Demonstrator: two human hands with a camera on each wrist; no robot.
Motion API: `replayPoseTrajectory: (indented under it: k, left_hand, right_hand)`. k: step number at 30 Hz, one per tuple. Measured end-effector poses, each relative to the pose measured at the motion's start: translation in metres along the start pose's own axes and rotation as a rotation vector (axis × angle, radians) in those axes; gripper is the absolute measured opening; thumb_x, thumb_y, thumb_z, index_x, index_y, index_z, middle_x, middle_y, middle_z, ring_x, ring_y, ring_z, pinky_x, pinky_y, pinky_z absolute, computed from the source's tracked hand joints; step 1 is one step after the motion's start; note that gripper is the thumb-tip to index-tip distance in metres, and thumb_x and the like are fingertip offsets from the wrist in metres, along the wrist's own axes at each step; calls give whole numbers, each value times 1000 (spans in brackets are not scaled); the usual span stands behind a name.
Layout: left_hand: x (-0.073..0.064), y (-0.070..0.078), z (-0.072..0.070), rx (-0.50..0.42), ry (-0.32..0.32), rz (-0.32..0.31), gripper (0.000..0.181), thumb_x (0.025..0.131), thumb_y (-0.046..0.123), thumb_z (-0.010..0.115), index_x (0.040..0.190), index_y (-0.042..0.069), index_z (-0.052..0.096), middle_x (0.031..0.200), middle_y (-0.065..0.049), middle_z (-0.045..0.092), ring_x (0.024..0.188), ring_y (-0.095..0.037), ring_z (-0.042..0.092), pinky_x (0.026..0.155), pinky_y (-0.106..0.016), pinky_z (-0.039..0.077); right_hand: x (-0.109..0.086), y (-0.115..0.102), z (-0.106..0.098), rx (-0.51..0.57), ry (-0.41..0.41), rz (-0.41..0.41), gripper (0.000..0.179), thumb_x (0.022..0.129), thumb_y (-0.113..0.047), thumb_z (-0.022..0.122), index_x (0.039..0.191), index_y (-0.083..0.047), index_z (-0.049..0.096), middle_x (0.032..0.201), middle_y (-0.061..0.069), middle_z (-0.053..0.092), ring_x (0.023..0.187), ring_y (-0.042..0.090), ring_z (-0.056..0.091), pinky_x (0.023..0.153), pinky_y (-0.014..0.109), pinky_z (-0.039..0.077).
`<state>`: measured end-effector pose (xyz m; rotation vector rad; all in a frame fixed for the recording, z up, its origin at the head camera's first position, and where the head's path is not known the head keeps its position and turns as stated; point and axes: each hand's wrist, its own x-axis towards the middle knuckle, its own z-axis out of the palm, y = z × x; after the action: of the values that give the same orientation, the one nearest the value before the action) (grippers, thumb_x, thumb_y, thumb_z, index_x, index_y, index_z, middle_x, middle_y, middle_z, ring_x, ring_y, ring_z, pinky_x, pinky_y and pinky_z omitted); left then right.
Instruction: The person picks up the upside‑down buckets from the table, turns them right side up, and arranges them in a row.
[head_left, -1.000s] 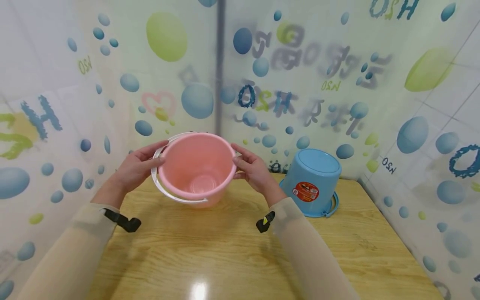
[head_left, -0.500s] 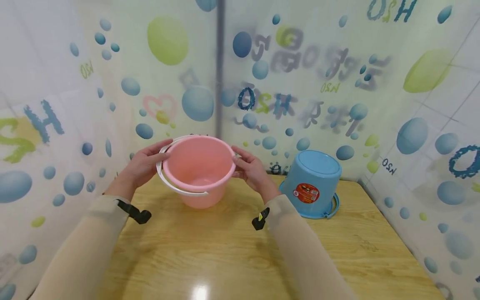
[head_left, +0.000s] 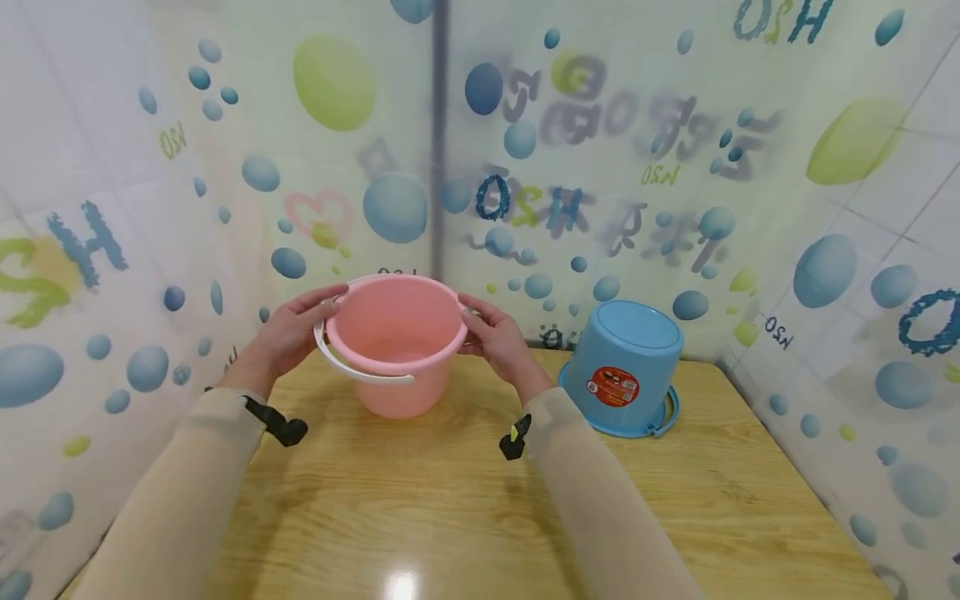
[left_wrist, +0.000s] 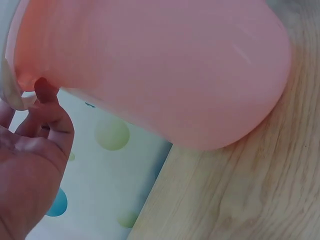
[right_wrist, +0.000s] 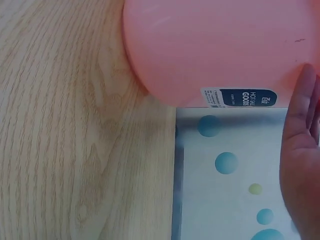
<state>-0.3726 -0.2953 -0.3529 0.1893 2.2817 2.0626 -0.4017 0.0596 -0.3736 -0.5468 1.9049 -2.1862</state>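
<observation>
A pink plastic bucket [head_left: 405, 392] stands upright near the back of the wooden table, its opening tipped slightly toward me. My left hand [head_left: 291, 335] grips the left side of the rim, thumb over the edge and fingers curled beneath, beside the white bail handle [head_left: 371, 377] that hangs across the front. On the opposite side, my right hand [head_left: 501, 343] pinches the rim, thumb on top and fingers along the outer wall. The right wrist view shows a dark label [right_wrist: 248, 97] on the bucket's side. In the left wrist view the bucket's base [left_wrist: 260, 105] meets the tabletop.
To the right, a light blue bucket [head_left: 633, 354] is upside down, with a red round sticker and its handle lying at the base. A patterned curtain [head_left: 525, 150] encloses the wooden table [head_left: 450, 500] at the back and both sides.
The pink bucket has come down and turned more upright, its base settling toward the table, with both hands following on the rim. The blue bucket has not moved.
</observation>
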Motion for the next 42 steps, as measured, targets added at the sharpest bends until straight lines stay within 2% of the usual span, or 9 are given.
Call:
replayPoseTrajectory:
  k: [4, 8, 13, 17, 27, 33, 37, 42]
  left_hand:
    - [1, -2, 0, 98, 18, -18, 63, 100, 55, 57, 156, 31, 42, 159, -1, 44, 131, -16, 55, 91, -16, 53]
    - [-2, -5, -1, 117, 20, -14, 59, 104, 50, 52, 158, 30, 38, 162, -2, 40, 134, -17, 53, 96, -19, 52]
    - [-3, -10, -1, 137, 20, -8, 60, 105, 51, 49, 160, 31, 35, 164, -2, 37, 142, -24, 45, 117, -44, 41]
    - [-4, -16, -1, 147, 52, -2, 64, 102, 57, 50, 159, 32, 35, 163, -1, 38, 145, -28, 41, 120, -54, 34]
    - [-6, -24, 0, 146, 110, -11, 70, 98, 65, 52, 159, 35, 35, 164, -1, 37, 146, -30, 40, 118, -56, 37]
    - [-6, -25, -1, 170, 125, -8, 71, 97, 69, 48, 159, 38, 33, 167, 0, 32, 149, -29, 36, 117, -57, 37]
    - [-5, -26, 0, 160, 99, -13, 70, 97, 70, 45, 159, 41, 31, 168, 2, 29, 152, -31, 30, 118, -61, 33]
    - [-7, -24, 4, 105, 62, 2, 70, 100, 67, 44, 161, 36, 30, 169, 4, 26, 156, -30, 20, 122, -63, 24]
  right_hand:
    - [-1, 4, -1, -71, -18, -24, 44, 105, -32, 58, 148, -27, 54, 132, 27, 58, 95, 23, 72, 87, 38, 62]
    - [-3, 8, -3, -145, -46, -18, 49, 103, -36, 62, 150, -32, 51, 125, 16, 59, 96, 22, 68, 87, 39, 61]
    - [-6, 10, -3, -208, -43, -29, 55, 99, -45, 64, 151, -36, 48, 120, 6, 59, 97, 25, 67, 83, 37, 61]
    - [-6, 10, -2, -258, -35, -42, 58, 99, -49, 63, 153, -36, 46, 122, 8, 60, 95, 26, 68, 81, 36, 62]
    - [-9, 11, 2, -363, -4, -29, 58, 99, -57, 57, 154, -45, 41, 122, 8, 61, 106, 45, 65, 79, 37, 61]
    - [-8, 10, 8, -403, 4, -9, 55, 101, -58, 53, 153, -52, 36, 125, 6, 62, 103, 38, 66, 77, 36, 61]
    - [-9, 11, 10, -396, 37, 0, 53, 103, -54, 52, 153, -52, 37, 125, 5, 63, 97, 32, 67, 76, 36, 60]
    - [-12, 13, 12, -339, 47, -7, 56, 103, -53, 51, 156, -46, 34, 125, 5, 62, 100, 36, 65, 78, 37, 60]
